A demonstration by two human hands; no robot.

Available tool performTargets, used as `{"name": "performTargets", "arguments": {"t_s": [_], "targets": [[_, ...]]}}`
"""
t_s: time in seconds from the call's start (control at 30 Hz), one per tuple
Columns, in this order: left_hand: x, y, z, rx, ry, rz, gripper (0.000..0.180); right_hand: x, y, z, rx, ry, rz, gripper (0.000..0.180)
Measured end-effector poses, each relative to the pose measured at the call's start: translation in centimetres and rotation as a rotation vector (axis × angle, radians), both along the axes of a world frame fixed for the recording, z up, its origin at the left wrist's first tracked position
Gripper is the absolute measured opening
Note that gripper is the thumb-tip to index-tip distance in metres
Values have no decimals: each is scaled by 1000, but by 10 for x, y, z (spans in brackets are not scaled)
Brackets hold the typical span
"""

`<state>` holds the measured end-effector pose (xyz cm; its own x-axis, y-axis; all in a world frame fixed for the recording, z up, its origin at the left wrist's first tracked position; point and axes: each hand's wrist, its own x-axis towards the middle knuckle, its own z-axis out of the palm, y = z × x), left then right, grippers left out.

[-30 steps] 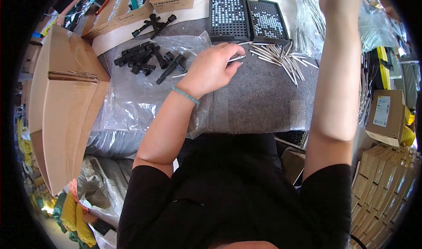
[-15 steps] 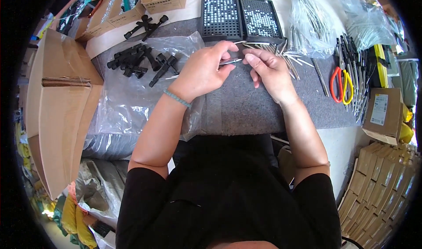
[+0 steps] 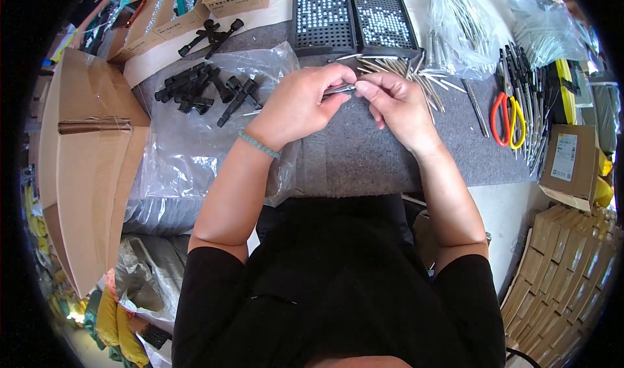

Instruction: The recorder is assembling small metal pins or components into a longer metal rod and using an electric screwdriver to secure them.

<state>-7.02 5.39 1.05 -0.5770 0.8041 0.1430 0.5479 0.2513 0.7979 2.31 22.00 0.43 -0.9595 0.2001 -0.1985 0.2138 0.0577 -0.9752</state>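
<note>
– Where is the slim metal piece (image 3: 337,90) held?
– In the left hand (image 3: 301,101), pinched by thumb and fingers; its long axis is laid crosswise, its tip pointed at the right hand (image 3: 404,111).
– Is the tip clasped there?
– It is met by bent fingertips; a firm grip cannot be told.
– And around?
– Fuzzy grey cloth (image 3: 374,163), crinkled clear plastic (image 3: 188,157), gridded black trays (image 3: 324,50).

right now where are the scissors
In the head view, the scissors lie toward the right end of the grey tabletop, just left of the dark-topped rods.
</note>
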Motion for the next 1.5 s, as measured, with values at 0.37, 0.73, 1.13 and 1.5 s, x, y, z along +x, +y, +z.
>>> {"name": "performTargets", "arguments": {"t_s": [0.37, 0.73, 1.13, 1.5], "targets": [[-1, -3, 0, -38, 80, 7, 22, 16, 43, 14, 585, 11, -326, 22], [-2, -2, -4, 30, 68, -72, 20, 42, 49, 12, 1471, 409, 60, 26], [-2, 1, -4, 2, 163, -55, 20, 58, 38, 15, 1668, 141, -43, 5], [-3, 1, -9, 58, 192, -110, 19, 48, 12, 24, 1382, 200, 47, 8]]}}
